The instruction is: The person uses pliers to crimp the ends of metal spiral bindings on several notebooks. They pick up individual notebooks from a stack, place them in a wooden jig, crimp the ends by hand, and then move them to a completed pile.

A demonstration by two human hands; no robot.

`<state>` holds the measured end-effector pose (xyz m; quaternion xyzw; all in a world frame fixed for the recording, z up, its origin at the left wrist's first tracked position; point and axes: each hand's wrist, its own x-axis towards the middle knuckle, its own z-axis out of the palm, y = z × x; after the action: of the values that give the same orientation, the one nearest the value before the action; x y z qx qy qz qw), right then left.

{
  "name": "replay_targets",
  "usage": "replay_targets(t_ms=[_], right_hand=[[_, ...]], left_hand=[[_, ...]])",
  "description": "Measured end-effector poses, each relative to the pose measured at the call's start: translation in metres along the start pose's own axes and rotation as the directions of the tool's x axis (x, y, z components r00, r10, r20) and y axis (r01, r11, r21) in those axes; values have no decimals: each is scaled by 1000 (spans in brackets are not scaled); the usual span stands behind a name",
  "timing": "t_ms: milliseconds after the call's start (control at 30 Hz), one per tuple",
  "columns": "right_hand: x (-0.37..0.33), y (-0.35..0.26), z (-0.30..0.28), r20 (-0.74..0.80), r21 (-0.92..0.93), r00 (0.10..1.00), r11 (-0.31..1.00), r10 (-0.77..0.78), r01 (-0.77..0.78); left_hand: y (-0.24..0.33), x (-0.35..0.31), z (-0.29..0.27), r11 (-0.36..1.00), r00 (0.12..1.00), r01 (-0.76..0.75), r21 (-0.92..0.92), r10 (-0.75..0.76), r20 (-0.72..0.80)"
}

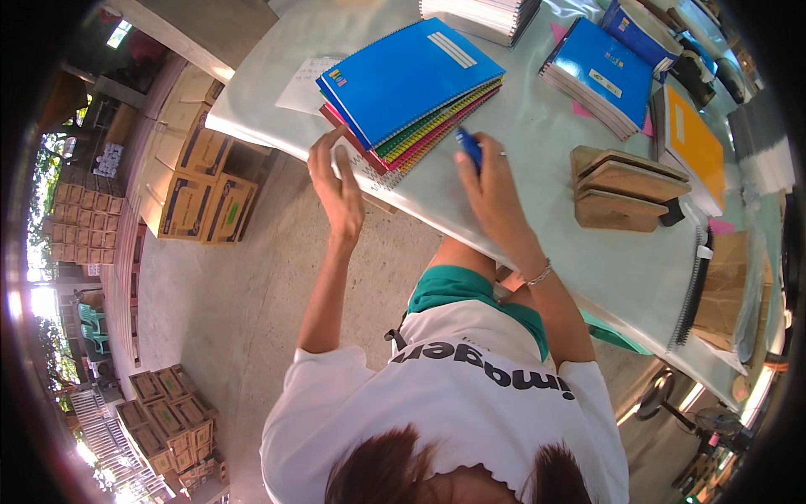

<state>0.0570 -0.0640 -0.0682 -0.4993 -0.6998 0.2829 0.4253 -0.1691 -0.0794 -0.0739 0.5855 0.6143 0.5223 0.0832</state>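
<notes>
A fanned stack of spiral notebooks lies near the table edge in front of me, a blue notebook point(411, 76) on top. Green, yellow and red covers show beneath it along the near side. My left hand point(337, 181) is at the stack's near left corner, fingers apart and holding nothing; its fingertips are close to the red notebook point(353, 141), and whether they touch it I cannot tell. Just right of the stack, my right hand point(494, 186) grips a thick blue pen point(468, 149) that points up and left. Under the stack's left side is a sheet of paper point(306, 86) with handwriting.
On the white-covered table point(537, 202) stand a wooden holder point(625, 189), another stack with a blue notebook point(600, 71), and an orange notebook point(695, 151). A white notebook pile point(483, 17) sits at the back. Cardboard boxes point(189, 202) are stacked on the floor to the left.
</notes>
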Motion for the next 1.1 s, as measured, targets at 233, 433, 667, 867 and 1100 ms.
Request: replay_targets(t_ms=[233,433,667,867,1100], right_hand=[[-15,-12,54,8,-547,950,794,-312,265],[-9,-11,60,37,-617,955,745,-296,255],[0,-9,64,27,-623,937,727,-349,288],[5,-20,62,74,-623,946,726,-314,290],[23,-15,52,214,-628,902,654,-375,422]], left_hand=[[-5,-25,10,879,942,324,-349,-335,30],[-12,-27,25,806,924,312,-503,-381,-37],[-16,-29,30,766,912,310,-563,-406,-51],[-16,-31,29,757,909,308,-577,-412,-56],[-19,-30,28,791,914,323,-519,-403,-45]])
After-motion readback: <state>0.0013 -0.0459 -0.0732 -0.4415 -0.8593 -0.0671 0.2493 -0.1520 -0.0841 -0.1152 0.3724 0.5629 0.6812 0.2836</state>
